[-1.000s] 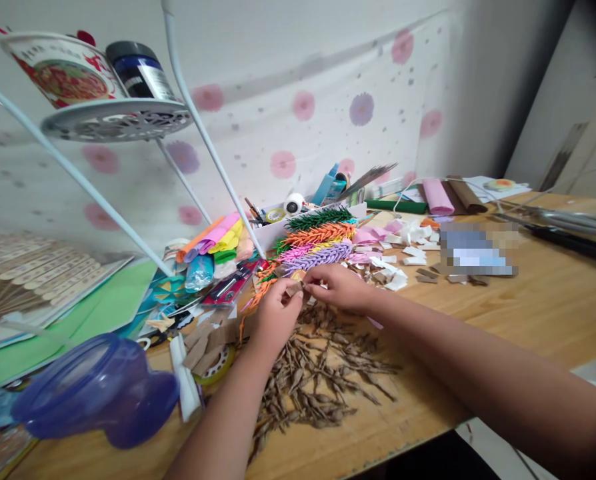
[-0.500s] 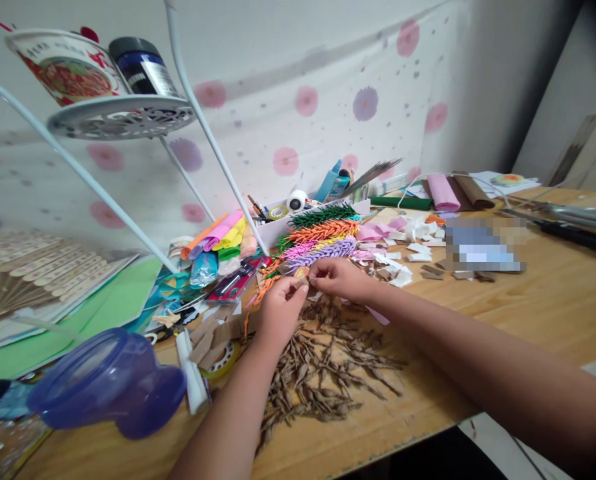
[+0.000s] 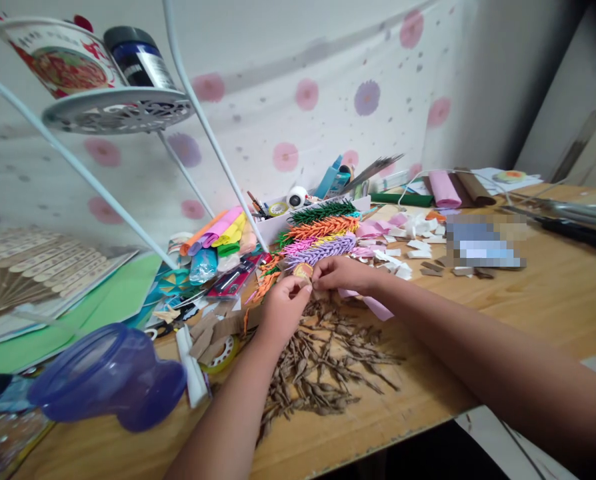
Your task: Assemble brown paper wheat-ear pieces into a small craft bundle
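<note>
My left hand [image 3: 284, 308] is closed in a pinch, thumb against fingertips. Close beside it, my right hand [image 3: 343, 275] pinches too, and the fingertips of both nearly meet on a small piece of brown paper, mostly hidden by the fingers. Below the hands lies a spread of brown twisted paper strands [image 3: 323, 373], pointed like leaves. Just beyond the fingers is a small yellow and red round thing [image 3: 303, 271]. Behind it are fringed paper stems in purple [image 3: 323, 250], orange [image 3: 323, 228] and dark green [image 3: 323, 213].
At left stand a purple translucent container [image 3: 108, 380] and a white-legged stand [image 3: 118, 110] bearing a cup and a jar. A tape roll [image 3: 223, 353] lies by my left forearm. Paper scraps [image 3: 418, 247] and a blurred-out flat object [image 3: 483, 243] lie at right.
Both hands have shifted slightly to the right, still pinching together. More of the yellow and red round thing shows behind the fingers. The view has tilted a little.
</note>
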### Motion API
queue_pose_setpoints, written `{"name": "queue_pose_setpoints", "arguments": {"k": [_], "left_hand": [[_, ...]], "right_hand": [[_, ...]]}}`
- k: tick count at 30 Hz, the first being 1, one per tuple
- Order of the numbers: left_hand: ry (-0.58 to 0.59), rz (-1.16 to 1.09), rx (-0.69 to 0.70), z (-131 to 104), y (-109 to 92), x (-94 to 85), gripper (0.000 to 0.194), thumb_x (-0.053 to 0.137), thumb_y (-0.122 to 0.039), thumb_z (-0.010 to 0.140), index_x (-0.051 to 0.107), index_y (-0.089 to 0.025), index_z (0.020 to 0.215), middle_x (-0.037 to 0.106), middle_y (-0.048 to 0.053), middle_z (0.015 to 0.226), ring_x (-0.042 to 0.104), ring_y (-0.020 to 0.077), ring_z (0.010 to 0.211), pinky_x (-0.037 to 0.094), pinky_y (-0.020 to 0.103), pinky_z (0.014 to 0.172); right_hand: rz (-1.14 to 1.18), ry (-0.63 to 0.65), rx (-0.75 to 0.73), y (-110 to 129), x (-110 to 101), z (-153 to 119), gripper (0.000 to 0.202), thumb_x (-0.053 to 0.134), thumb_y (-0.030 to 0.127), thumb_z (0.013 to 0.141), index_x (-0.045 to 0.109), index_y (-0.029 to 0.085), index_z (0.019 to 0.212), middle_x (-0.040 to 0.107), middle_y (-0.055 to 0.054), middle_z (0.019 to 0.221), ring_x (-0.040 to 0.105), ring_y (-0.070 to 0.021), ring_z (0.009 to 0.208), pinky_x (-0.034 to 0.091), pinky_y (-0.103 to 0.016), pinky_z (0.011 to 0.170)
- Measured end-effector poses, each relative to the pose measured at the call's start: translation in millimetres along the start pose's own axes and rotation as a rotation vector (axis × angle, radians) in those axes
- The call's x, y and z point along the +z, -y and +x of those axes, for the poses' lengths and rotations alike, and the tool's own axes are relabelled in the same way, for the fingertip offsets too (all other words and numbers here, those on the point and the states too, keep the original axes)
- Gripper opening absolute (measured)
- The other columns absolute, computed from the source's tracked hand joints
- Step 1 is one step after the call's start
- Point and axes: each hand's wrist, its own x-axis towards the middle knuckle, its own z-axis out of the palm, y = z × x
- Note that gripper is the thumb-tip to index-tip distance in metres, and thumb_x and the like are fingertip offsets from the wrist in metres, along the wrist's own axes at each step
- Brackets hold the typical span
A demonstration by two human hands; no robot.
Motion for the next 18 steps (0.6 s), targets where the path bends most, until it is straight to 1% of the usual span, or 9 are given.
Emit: {"name": "queue_pose_setpoints", "arguments": {"k": [4, 6, 9, 11, 15, 18], "left_hand": [[0.011, -0.009, 0.011, 1.4, 1.3, -1.1, 0.010, 0.048, -0.024, 0.068, 0.052, -0.015, 0.067, 0.049, -0.003, 0.060, 0.044, 0.0096, 0.056, 0.035, 0.020, 0.054], [0.007, 0.000, 0.027, 2.0, 1.5, -1.3, 0.009, 0.048, -0.024, 0.068, 0.052, -0.015, 0.067, 0.049, -0.003, 0.060, 0.044, 0.0098, 0.057, 0.035, 0.021, 0.056], [0.000, 0.014, 0.042, 2.5, 1.0, -1.5, 0.009, 0.048, -0.023, 0.069, 0.052, -0.015, 0.066, 0.048, -0.003, 0.061, 0.044, 0.0098, 0.058, 0.035, 0.021, 0.056], [0.010, -0.008, 0.038, 2.4, 0.6, -1.4, 0.010, 0.047, -0.023, 0.070, 0.052, -0.015, 0.067, 0.049, -0.002, 0.061, 0.045, 0.0100, 0.059, 0.036, 0.021, 0.056], [0.088, -0.073, -0.009, 2.0, 1.8, -0.9, 0.013, 0.046, -0.024, 0.071, 0.054, -0.015, 0.074, 0.054, -0.001, 0.064, 0.051, 0.0118, 0.062, 0.039, 0.022, 0.058], [0.131, -0.060, -0.022, 2.1, 4.1, -0.4, 0.017, 0.045, -0.027, 0.072, 0.055, -0.016, 0.079, 0.056, -0.001, 0.066, 0.053, 0.0133, 0.065, 0.040, 0.024, 0.061]], "right_hand": [[0.048, 0.035, 0.025, 0.6, -0.2, -1.2, 0.008, 0.053, 0.017, 0.059, 0.052, 0.013, 0.066, 0.046, 0.007, 0.050, 0.038, -0.0028, 0.040, 0.025, -0.016, 0.038], [0.059, 0.037, 0.015, -0.4, -0.2, -0.7, 0.010, 0.054, 0.018, 0.059, 0.052, 0.013, 0.067, 0.045, 0.007, 0.050, 0.037, -0.0028, 0.041, 0.025, -0.016, 0.039], [0.070, 0.040, -0.055, -2.9, -0.6, 1.3, 0.011, 0.057, 0.018, 0.059, 0.051, 0.011, 0.066, 0.046, 0.006, 0.054, 0.039, -0.0030, 0.047, 0.028, -0.017, 0.045], [0.081, 0.039, -0.098, -4.8, -1.1, 3.1, 0.012, 0.058, 0.019, 0.058, 0.051, 0.011, 0.064, 0.045, 0.006, 0.055, 0.039, -0.0030, 0.049, 0.028, -0.017, 0.047], [0.093, 0.023, -0.115, -7.3, -1.8, 5.2, 0.013, 0.059, 0.018, 0.057, 0.048, 0.013, 0.063, 0.044, 0.007, 0.054, 0.039, -0.0037, 0.049, 0.028, -0.018, 0.048], [0.098, 0.014, -0.117, -7.8, -1.2, 5.0, 0.014, 0.058, 0.016, 0.056, 0.046, 0.013, 0.063, 0.044, 0.007, 0.055, 0.040, -0.0038, 0.050, 0.029, -0.018, 0.048]]}}
